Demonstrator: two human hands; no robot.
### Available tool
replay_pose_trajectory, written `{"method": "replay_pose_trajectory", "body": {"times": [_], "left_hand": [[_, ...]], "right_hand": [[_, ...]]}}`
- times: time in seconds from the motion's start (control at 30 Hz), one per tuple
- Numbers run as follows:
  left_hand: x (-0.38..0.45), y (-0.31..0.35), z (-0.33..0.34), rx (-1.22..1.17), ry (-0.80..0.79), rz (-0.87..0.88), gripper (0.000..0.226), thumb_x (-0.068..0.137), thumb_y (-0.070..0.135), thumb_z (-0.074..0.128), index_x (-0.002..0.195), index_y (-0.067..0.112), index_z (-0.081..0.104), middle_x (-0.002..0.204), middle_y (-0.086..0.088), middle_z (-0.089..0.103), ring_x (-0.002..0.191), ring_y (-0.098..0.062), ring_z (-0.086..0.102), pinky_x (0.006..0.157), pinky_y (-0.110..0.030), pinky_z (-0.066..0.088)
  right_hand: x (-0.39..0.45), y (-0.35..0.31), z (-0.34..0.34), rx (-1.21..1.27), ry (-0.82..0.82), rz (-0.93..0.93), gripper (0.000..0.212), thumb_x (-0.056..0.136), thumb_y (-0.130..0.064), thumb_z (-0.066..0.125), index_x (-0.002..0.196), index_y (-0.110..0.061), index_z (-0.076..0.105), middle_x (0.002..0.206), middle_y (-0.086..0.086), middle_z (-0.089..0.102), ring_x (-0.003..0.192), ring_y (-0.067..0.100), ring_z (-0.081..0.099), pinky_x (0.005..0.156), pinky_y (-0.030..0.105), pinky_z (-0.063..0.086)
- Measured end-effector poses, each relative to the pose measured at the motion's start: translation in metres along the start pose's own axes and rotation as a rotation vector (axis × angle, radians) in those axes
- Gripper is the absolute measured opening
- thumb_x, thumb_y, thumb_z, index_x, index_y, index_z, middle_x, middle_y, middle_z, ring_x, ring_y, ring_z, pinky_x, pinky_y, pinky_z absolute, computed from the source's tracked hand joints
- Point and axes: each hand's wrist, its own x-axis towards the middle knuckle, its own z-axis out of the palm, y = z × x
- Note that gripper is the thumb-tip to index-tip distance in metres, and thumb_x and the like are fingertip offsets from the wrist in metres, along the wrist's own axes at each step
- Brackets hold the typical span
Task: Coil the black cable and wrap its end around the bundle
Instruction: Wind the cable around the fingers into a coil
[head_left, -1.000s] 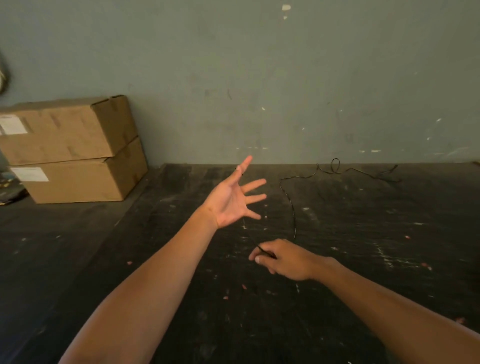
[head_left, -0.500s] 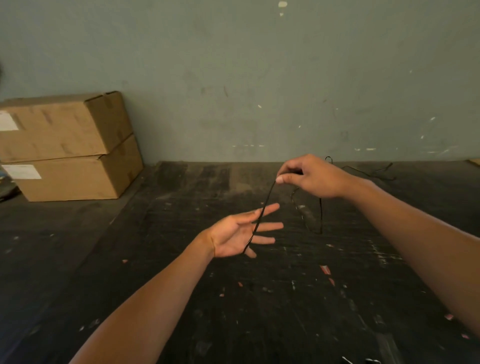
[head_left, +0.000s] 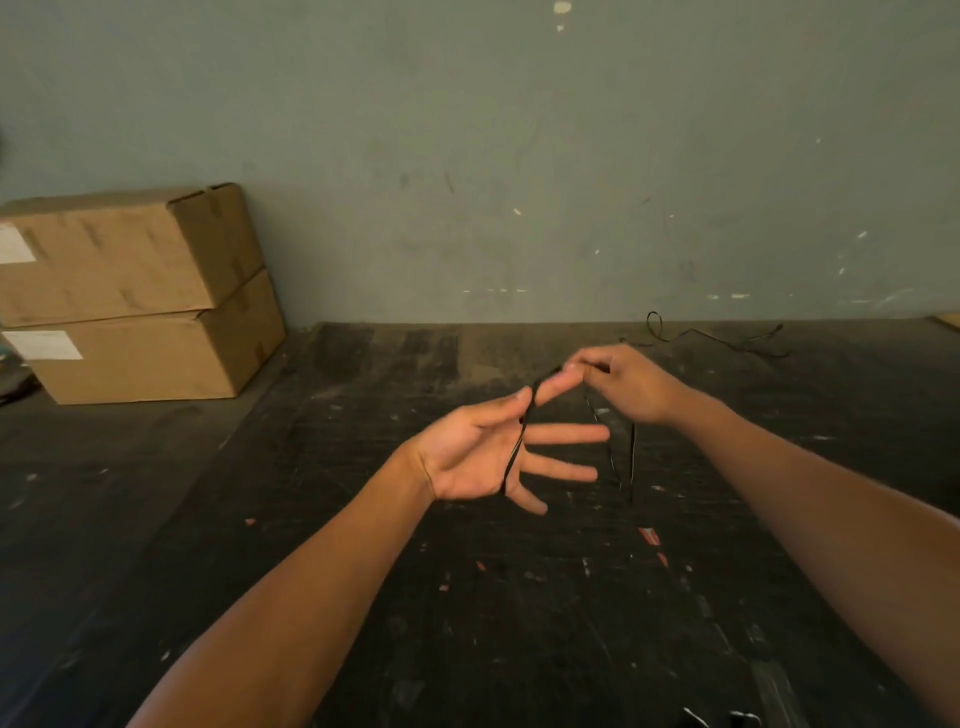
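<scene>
Left hand (head_left: 480, 457): palm up, fingers spread wide, gripping nothing; the black cable (head_left: 515, 451) lies across the palm.
Right hand (head_left: 626, 382): fingertips pinched tight on the cable, just above the left index finger.
Cable: hangs down from the right hand, then trails back along the dark table (head_left: 545, 623) toward the wall.
Cardboard boxes (head_left: 135, 291): two stacked, far left.

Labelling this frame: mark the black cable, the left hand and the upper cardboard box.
black cable (head_left: 516, 452), head view, strand crossing the open palm.
left hand (head_left: 475, 457), head view, middle of the palm.
upper cardboard box (head_left: 104, 260), head view, front face.
</scene>
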Motion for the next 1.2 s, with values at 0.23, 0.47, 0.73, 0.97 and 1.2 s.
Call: {"method": "replay_pose_trajectory", "body": {"times": [0.23, 0.47, 0.73, 0.97, 1.2], "left_hand": [[0.013, 0.030, 0.007, -0.015, -0.012, 0.099, 0.050, 0.104, 0.044, 0.035, 0.154, 0.045, 0.027, 0.166, -0.015, 0.019, 0.146, -0.055, 0.017, 0.094, -0.069, 0.032], [0.023, 0.036, 0.001, -0.073, 0.005, 0.164, 0.049, 0.104, 0.044, 0.030, 0.152, 0.047, 0.028, 0.167, -0.014, 0.016, 0.146, -0.055, 0.017, 0.093, -0.074, 0.028], [0.013, 0.042, -0.023, 0.010, 0.261, 0.118, 0.048, 0.101, 0.049, 0.037, 0.149, 0.053, 0.033, 0.161, -0.008, 0.035, 0.142, -0.048, 0.035, 0.099, -0.084, 0.024], [0.000, 0.025, -0.040, -0.007, 0.424, 0.064, 0.041, 0.101, 0.050, 0.036, 0.141, 0.053, 0.046, 0.156, -0.007, 0.045, 0.131, -0.040, 0.053, 0.100, -0.078, 0.032], [-0.002, 0.003, -0.039, 0.086, 0.342, -0.087, 0.053, 0.097, 0.052, 0.043, 0.149, 0.048, 0.037, 0.152, -0.005, 0.049, 0.138, -0.041, 0.046, 0.100, -0.083, 0.022]], "right_hand": [[-0.032, 0.028, 0.084, 0.288, -0.178, 0.279, 0.027, 0.105, -0.025, 0.038, 0.091, -0.019, 0.060, 0.073, 0.007, 0.055, 0.052, 0.006, 0.048, 0.050, 0.026, 0.041], [-0.042, 0.005, 0.115, 0.241, -0.314, 0.145, 0.033, 0.103, -0.045, 0.034, 0.097, -0.027, 0.061, 0.060, -0.003, 0.055, 0.053, 0.011, 0.057, 0.064, 0.031, 0.050], [-0.050, -0.022, 0.104, 0.199, -0.371, 0.059, 0.034, 0.102, -0.044, 0.039, 0.090, -0.025, 0.064, 0.058, -0.008, 0.050, 0.047, 0.006, 0.051, 0.056, 0.027, 0.047], [-0.038, -0.055, 0.067, -0.192, -0.192, -0.142, 0.028, 0.099, -0.036, 0.052, 0.091, -0.019, 0.072, 0.057, -0.017, 0.059, 0.051, -0.009, 0.053, 0.052, 0.014, 0.034], [-0.011, -0.073, -0.004, -0.428, -0.169, -0.125, 0.010, 0.090, -0.038, 0.065, 0.092, -0.028, 0.067, 0.080, -0.014, 0.066, 0.070, 0.002, 0.061, 0.064, 0.025, 0.041]]}}
